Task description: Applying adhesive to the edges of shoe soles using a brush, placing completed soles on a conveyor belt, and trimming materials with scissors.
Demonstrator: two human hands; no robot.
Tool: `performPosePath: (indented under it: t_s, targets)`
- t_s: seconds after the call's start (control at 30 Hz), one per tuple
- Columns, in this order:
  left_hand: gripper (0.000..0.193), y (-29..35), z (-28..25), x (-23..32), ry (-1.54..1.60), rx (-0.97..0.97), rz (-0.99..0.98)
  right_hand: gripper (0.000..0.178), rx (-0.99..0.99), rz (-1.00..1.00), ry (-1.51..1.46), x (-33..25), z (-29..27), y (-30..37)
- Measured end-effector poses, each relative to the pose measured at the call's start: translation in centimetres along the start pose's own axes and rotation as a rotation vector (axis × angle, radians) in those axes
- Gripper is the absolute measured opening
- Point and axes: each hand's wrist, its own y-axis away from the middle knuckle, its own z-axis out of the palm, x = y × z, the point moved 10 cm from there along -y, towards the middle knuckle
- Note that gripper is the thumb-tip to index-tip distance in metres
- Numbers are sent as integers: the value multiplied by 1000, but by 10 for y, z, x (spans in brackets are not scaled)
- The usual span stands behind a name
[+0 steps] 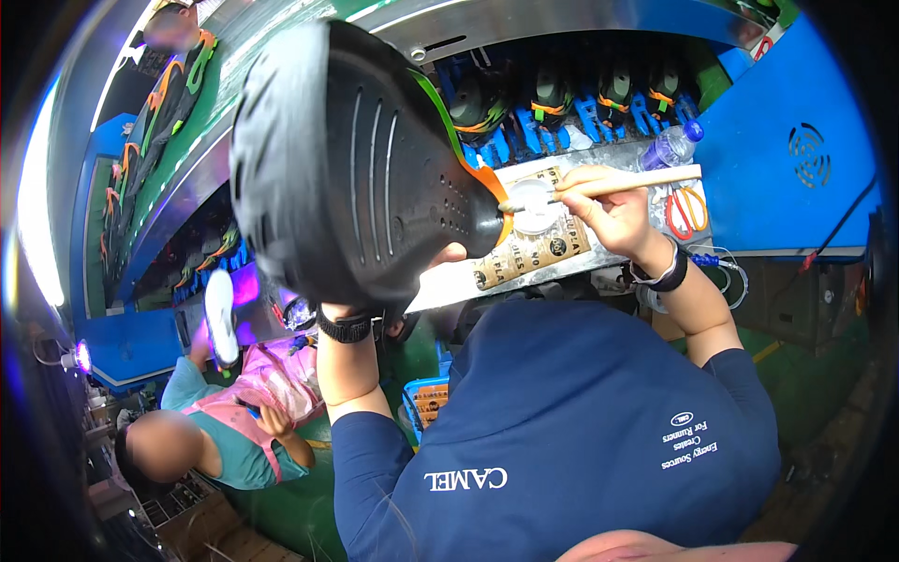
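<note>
A large black shoe (384, 178) with slits, small holes and a green-to-orange trim fills the upper left, close to the camera. My left hand (450, 254) grips it from underneath; most of that hand is hidden behind it. Between the thumb and fingers of my right hand (613, 208) is a brush (655, 180) with a pale wooden handle. Its bristle end reaches the orange trim at the shoe's narrow right end; whether it touches I cannot tell. Just behind the brush tip, a round white dish (534, 212) sits on brown printed paper (562, 245) on the bench.
Scissors (678, 212) with red and orange handles lie right of my right hand, below a purple-capped bottle (670, 147). Black shoes (552, 94) with orange and green trim stand in blue holders behind. At lower left another person (248, 412) holds a white sole (220, 318).
</note>
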Motion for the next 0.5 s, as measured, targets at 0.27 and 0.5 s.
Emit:
performPosePath:
  t_s: [0.27, 0.5]
  targets:
    - [54, -16, -4, -26, 664, 142, -283, 6, -61, -150, -9, -26, 3, -16]
    - [54, -19, 7, -33, 834, 198, -302, 4, -135, -58, 6, -17, 8, -19]
